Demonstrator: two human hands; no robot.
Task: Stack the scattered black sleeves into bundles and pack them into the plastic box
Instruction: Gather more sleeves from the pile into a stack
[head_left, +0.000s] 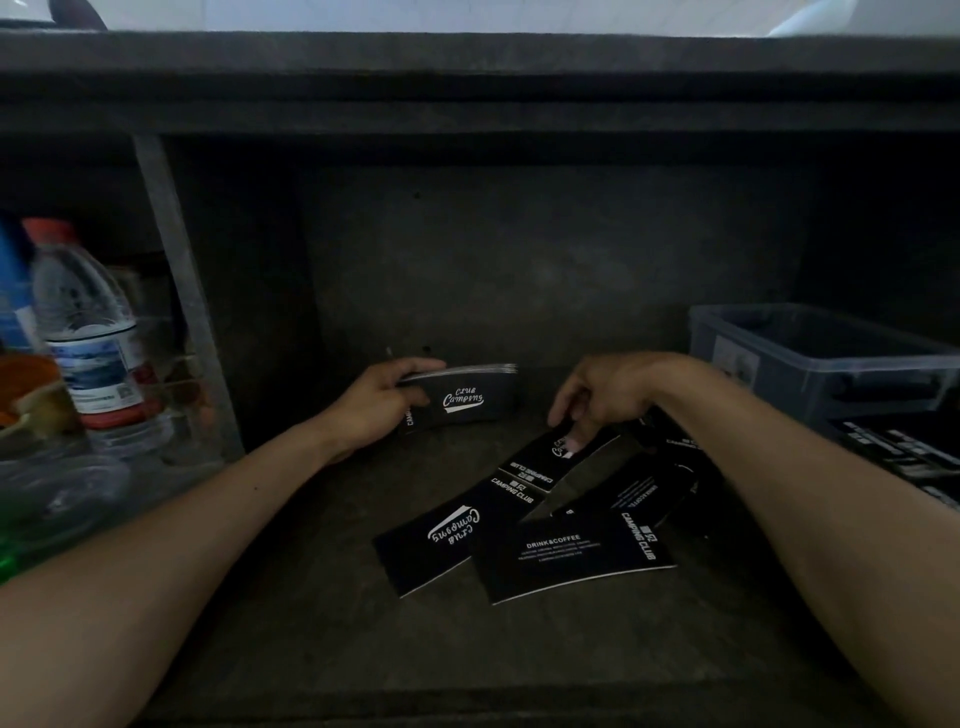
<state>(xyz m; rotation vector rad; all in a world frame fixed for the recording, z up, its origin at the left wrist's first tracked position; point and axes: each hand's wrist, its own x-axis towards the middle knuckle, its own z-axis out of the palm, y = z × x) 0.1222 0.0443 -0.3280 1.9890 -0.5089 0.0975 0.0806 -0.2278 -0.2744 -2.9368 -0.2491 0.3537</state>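
Note:
My left hand (382, 397) grips a bundle of black sleeves (465, 397) held upright on edge, white "Camping Club" print facing me. My right hand (605, 397) reaches down with fingertips touching a loose black sleeve (558, 454) lying flat on the dark shelf; whether it is pinched I cannot tell. Several more loose sleeves lie scattered in front, among them one (447, 540) at the left and one (571, 553) printed "DRINK&COFFEE". The translucent plastic box (810, 358) stands at the right, beyond my right forearm.
A water bottle with a red cap (85, 322) and other clutter fill the compartment at the left, behind a grey divider (182, 291). More black printed items (904, 452) lie in front of the box. The shelf's back wall is close behind my hands.

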